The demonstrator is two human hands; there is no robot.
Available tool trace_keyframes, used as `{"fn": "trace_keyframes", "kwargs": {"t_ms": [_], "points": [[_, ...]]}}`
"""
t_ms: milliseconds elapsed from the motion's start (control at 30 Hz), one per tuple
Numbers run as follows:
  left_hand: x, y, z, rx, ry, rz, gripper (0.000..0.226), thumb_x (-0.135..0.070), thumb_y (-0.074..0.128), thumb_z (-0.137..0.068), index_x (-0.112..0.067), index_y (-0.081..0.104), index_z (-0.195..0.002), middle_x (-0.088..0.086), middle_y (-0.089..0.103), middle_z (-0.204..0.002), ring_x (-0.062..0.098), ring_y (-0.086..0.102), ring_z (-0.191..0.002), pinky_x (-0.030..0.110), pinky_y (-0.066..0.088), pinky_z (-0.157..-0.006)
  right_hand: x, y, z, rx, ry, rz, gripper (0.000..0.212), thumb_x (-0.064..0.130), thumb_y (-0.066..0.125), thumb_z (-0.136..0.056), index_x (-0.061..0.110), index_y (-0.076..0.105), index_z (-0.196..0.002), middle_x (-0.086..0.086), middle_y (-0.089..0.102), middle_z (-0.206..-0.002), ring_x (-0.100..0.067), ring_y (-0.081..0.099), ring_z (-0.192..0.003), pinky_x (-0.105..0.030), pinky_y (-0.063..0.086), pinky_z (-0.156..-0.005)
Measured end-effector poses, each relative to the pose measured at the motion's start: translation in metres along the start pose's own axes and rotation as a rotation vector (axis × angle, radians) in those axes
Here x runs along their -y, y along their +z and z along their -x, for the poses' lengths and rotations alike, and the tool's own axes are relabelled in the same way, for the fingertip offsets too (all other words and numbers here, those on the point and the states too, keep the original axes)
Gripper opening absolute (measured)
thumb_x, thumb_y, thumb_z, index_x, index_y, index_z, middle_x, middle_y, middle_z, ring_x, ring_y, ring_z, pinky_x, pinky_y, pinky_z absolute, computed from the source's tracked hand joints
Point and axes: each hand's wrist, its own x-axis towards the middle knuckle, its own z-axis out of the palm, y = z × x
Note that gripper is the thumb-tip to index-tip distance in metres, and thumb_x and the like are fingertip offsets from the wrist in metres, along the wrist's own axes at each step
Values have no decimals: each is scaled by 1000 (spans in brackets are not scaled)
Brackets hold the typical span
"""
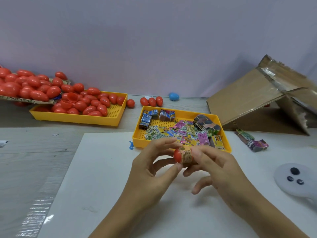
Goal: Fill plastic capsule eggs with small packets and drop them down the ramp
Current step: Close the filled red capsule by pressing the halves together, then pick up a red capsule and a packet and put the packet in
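Above the counter, the left hand pinches the red egg half while the right hand pinches the rolled packet; that grip should keep the roll tight and straight to seat it fully.

The red eggs are glossy, smooth plastic. Both yellow trays are matt plastic with perforated grid floors. The packets look like shiny printed foil or paper. The ramp is rough brown cardboard patched with glossy clear tape. The table shows pale wood grain under a smooth matt white sheet.
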Motion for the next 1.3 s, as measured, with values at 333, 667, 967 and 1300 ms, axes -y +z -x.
{"fn": "trace_keyframes", "kwargs": {"t_ms": [333, 667, 967, 1300], "points": [[11, -11, -6, -245, -164, 139, 51, -13, 80, -71, -40, 64, -112, -2, 72, -105, 27, 73, -92, 42, 61, -81, 30, -50, 7, -159, -822, 865, 26, 23, 77, -85, 27, 65, -107, 12, 70, -104, -12, 67, -88, -22, 54, -64], [16, -6, -7, -219, -156, 161, 61, -9, 89, -63, -41, 67, -110, 6, 73, -101, 32, 73, -82, 59, 58, -81, 162, -167, -47, -830, -605, 1071, 40, 55, 72, -83, 32, 64, -115, 6, 64, -114, -9, 63, -95, -38, 54, -89], [15, -7, -8, -209, -143, 161, 56, -11, 80, -62, -36, 67, -109, 8, 73, -99, 34, 72, -79, 43, 63, -68, 95, -102, -27, -694, -416, 524, 32, 45, 57, -95, 26, 76, -77, 11, 64, -65, -2, 50, -58, -20, 40, -58], [3, -2, -8, -209, -145, 88, 12, -15, 75, -72, -17, 73, -84, 11, 71, -81, 27, 71, -74, 33, 60, -65, -20, 13, -3, -106, -2, -116, 41, 50, 70, -71, 11, 75, -80, -5, 55, -62, -12, 37, -45, -18, 27, -40]]}}
